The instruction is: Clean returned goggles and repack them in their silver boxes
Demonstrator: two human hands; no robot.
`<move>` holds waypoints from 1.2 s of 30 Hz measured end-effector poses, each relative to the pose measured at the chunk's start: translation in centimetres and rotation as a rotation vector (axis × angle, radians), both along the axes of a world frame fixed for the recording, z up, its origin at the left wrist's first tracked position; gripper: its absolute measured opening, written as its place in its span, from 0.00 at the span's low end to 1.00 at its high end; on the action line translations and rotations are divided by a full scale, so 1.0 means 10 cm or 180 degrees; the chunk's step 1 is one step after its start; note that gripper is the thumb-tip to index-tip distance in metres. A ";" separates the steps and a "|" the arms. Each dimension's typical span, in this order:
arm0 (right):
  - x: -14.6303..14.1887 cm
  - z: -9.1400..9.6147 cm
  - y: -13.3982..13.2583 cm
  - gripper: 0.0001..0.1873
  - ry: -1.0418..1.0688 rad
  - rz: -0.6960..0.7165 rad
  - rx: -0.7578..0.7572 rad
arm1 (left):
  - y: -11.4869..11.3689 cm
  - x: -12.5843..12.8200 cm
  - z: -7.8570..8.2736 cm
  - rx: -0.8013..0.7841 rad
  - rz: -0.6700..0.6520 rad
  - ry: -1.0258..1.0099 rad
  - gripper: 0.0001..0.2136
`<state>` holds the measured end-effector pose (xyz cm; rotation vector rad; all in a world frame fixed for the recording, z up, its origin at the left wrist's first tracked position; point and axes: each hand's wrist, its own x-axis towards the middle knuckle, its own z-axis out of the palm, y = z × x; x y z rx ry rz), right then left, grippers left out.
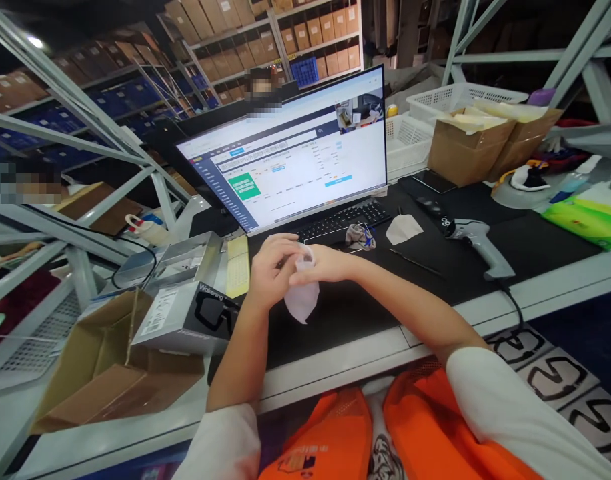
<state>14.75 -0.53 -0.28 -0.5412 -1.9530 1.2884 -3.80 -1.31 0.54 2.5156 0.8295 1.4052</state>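
Observation:
My left hand and my right hand meet above the black desk mat, both with fingers closed on a small white pouch that hangs down between them. Just beyond them lies a black keyboard in front of a lit monitor. A patterned small pouch and a flat white pouch rest to the right of my hands on the mat.
A grey barcode scanner lies at the right on the mat. An open cardboard box and a glasses box sit at the left. Cardboard boxes, white baskets and a phone stand behind. Metal racking surrounds the desk.

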 end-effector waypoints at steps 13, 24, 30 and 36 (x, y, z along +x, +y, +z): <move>1.41 0.34 0.15 0.23 0.0224 -0.2526 0.0077 | 0.49 1.00 -0.32 -0.0312 -0.0256 0.1191 0.15; 1.53 0.35 0.21 0.20 -0.0883 -0.2545 0.0292 | 0.77 1.08 -0.11 -0.0564 0.0127 0.0943 0.11; 1.03 0.46 -0.06 0.23 -0.0784 -0.1661 0.0823 | 0.57 0.72 0.37 -0.0487 -0.0298 -0.0443 0.08; 0.89 0.56 -0.27 0.27 -0.0891 -0.1662 0.1163 | 0.20 0.32 0.50 -0.0910 -0.1000 -0.0404 0.11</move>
